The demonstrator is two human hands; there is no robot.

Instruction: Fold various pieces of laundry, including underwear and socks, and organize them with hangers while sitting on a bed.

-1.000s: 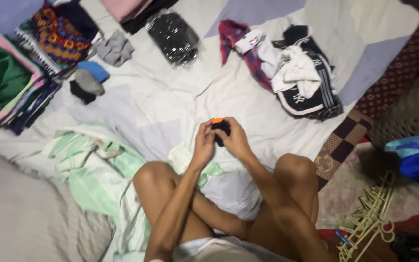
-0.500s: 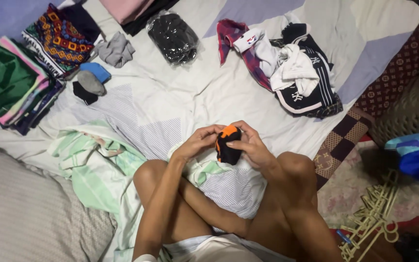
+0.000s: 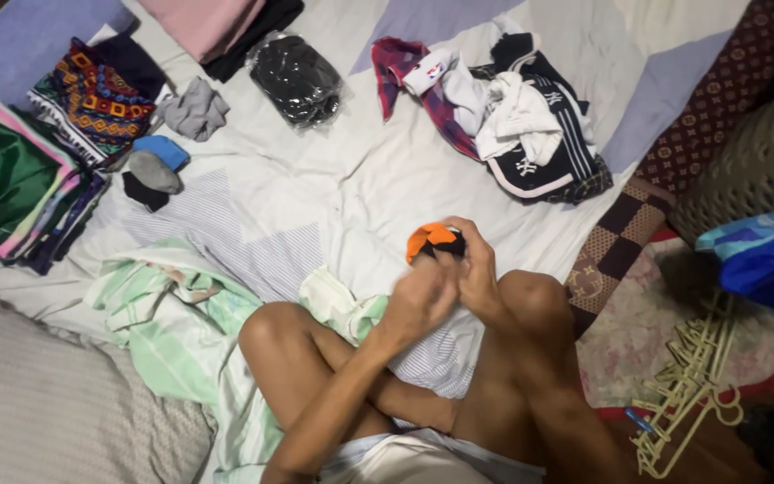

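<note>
- Head view: 2 hands hold 1 small orange and black sock bundle (image 3: 434, 241) up over the knees, so both can work it.
- Left hand (image 3: 418, 300) wraps it from below.
- Right hand (image 3: 477, 269) pinches its side.
- Sorted rolled socks (image 3: 154, 170) sit well apart on the white sheet (image 3: 351, 179).

Soft, even indoor light falls from above onto the white bedsheet (image 3: 333, 197), which reads bright but not blown out, while the right edge sinks into dimness around the woven basket (image 3: 754, 170) and the lower right corner goes nearly black. My left hand (image 3: 418, 300) is smeared with motion blur and my right hand (image 3: 477, 269) is only a little sharper, so the orange and black sock (image 3: 434, 240) between them shows as a soft blotch of colour. Shadows are faint and diffuse under my knees, the clear wrap on the black bundle (image 3: 297, 81) gives a slight sheen, and the whole picture is somewhat grainy with mild stretching toward the corners.
</note>
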